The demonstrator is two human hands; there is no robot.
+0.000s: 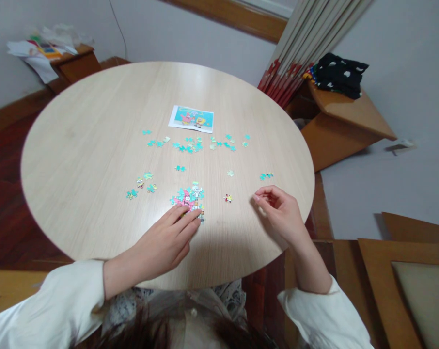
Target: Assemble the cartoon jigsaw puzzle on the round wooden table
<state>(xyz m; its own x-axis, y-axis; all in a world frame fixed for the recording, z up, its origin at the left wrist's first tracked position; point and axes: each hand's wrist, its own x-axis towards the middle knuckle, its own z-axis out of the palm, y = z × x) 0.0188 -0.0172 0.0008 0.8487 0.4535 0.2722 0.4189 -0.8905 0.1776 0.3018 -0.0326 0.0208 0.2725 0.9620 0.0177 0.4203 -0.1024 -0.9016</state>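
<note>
My left hand (166,240) lies flat on the round wooden table (96,145), fingers stretched out and resting on the near edge of a small joined cluster of puzzle pieces (188,196). My right hand (279,211) rests on the table to the right, fingers curled in a pinch; whether a piece is in them is hidden. A single loose piece (227,198) lies between the two hands. Several teal loose pieces (190,144) are scattered across the middle. A printed reference picture (191,118) lies beyond them.
A few more pieces (141,185) lie left of the cluster and one pair (266,176) lies just beyond my right hand. Cardboard boxes (343,121) with dark cloth stand at the right, rolled papers (306,43) lean behind, and a cluttered wooden stand (74,63) sits at the far left.
</note>
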